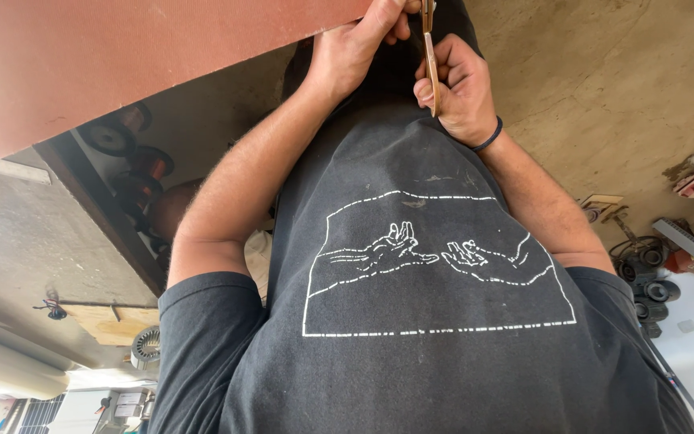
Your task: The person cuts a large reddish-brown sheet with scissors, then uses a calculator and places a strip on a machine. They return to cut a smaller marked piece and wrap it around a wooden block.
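Left hand (355,52) pinches edge of reddish-brown sheet (122,56). Right hand (459,84) grips scissors (430,64), blades at sheet edge. Copper wire spools (134,161) left.

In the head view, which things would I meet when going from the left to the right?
Copper wire spools → left hand gripping the red-brown sheet → right hand closed on a thin brown tool → dark round parts on the floor.
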